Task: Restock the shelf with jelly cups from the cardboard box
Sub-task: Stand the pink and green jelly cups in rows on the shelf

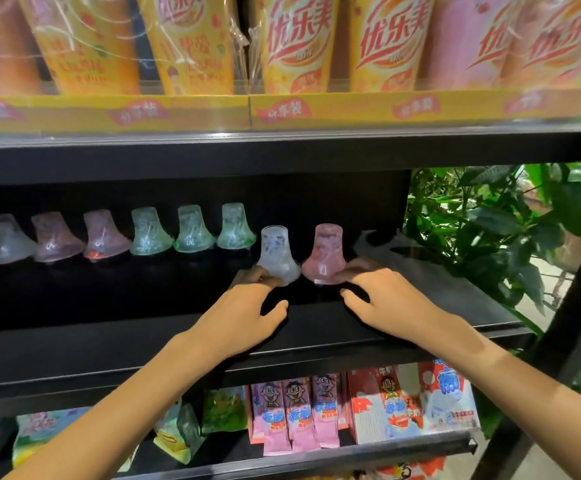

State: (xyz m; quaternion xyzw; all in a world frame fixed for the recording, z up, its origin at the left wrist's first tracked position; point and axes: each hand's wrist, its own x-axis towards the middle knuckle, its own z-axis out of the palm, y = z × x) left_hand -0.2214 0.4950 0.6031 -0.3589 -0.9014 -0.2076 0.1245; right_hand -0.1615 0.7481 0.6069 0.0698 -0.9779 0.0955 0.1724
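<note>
Yellow cups (303, 43) lettered 优乐美, above jelly cups (278, 254).

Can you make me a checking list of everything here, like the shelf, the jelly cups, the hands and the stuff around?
Surface: black middle shelf, front part bare.
Job's things: six jelly cups in a back row; white cup and pink cup stand nearer the front. Cardboard box: nothing seen.
Clutter: nothing seen.
Hands: left hand touches the white cup, right hand the pink cup; blurred.
Cables: nothing seen.
Surroundings: tall drink cups above, snack packs below, plant at right.
</note>
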